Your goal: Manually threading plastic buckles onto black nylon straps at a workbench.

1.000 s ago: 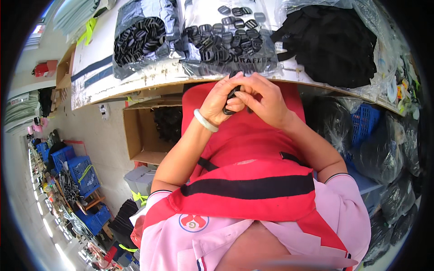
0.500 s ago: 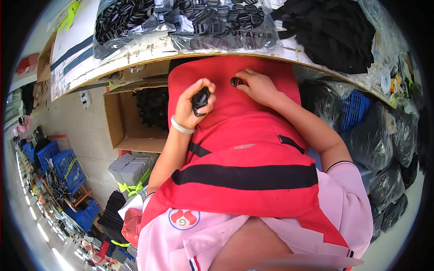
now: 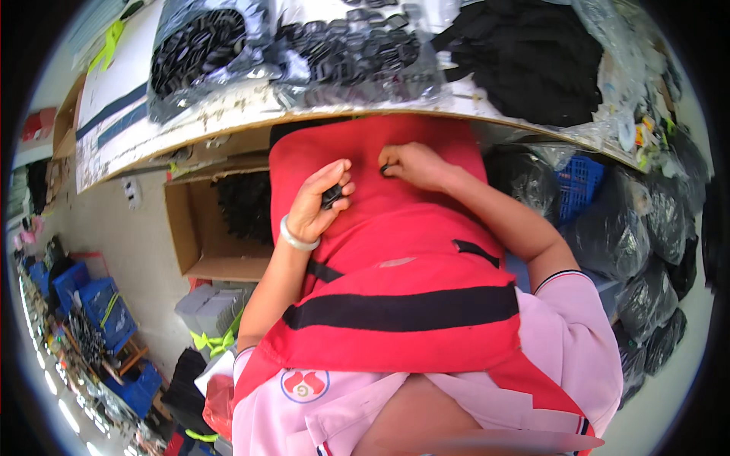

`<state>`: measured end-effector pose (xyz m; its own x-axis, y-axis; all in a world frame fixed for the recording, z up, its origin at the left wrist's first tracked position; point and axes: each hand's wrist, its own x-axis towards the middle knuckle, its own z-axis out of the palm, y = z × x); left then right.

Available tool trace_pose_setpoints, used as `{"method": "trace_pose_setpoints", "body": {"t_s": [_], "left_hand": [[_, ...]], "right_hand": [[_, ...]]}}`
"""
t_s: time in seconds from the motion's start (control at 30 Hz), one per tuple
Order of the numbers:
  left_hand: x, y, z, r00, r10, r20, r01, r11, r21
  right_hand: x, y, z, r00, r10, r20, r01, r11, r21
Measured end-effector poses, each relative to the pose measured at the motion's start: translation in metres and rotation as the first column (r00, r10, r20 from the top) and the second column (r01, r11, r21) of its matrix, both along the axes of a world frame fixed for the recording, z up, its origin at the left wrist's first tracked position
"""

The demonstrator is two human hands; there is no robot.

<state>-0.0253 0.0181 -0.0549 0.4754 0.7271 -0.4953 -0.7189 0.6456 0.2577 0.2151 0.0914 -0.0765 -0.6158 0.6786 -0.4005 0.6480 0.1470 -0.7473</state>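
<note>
Over my lap, my left hand [image 3: 306, 207] is closed around a black plastic buckle [image 3: 331, 197], its dark face showing between thumb and curled fingers; how many pieces lie in the palm is hidden. My right hand [image 3: 418, 165] is to the right and a little farther off, pinching a small black plastic buckle [image 3: 385, 169] that the fingers mostly cover. The hands are apart, both over the red apron [image 3: 395, 304]. Beyond them on the table, clear plastic bags hold many black plastic buckles [image 3: 346, 49].
A heap of black straps [image 3: 532, 64] covers the right part of the worn white table [image 3: 125, 148]. Below its edge, a cardboard box [image 3: 186, 228] with black pieces stands at left. At right are a blue crate [image 3: 580, 178] and stuffed dark plastic bags [image 3: 608, 235].
The whole view has shifted slightly, the table lower in it. My right fingers have closed more over their buckle, which shows less now. The left hand's buckle is also more covered.
</note>
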Motion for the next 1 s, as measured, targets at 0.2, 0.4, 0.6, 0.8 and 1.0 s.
{"method": "trace_pose_setpoints", "body": {"t_s": [0.2,0.4,0.6,0.8,1.0], "left_hand": [[0.025,0.008,0.02,0.654,-0.204,-0.728,0.435,0.889,0.143],[0.037,0.023,0.025,0.605,-0.338,-0.721,0.637,0.749,0.182],[0.032,0.013,0.012,0.987,-0.163,0.005,0.162,0.982,0.102],[0.031,0.016,0.017,0.991,-0.136,0.02,0.134,0.989,0.069],[0.024,0.012,0.029,0.938,0.001,-0.345,0.083,0.971,0.226]], "right_hand": [[0.002,-0.01,0.073,0.953,-0.014,-0.303,-0.024,0.992,-0.121],[0.014,-0.004,0.084,0.951,-0.001,-0.311,0.001,1.0,-0.003],[0.051,0.099,0.099,0.986,-0.163,-0.02,0.082,0.386,0.919],[0.067,0.151,0.074,0.964,-0.242,0.112,-0.063,0.203,0.977],[0.035,0.097,0.149,0.888,0.069,-0.456,0.423,0.269,0.865]]}}
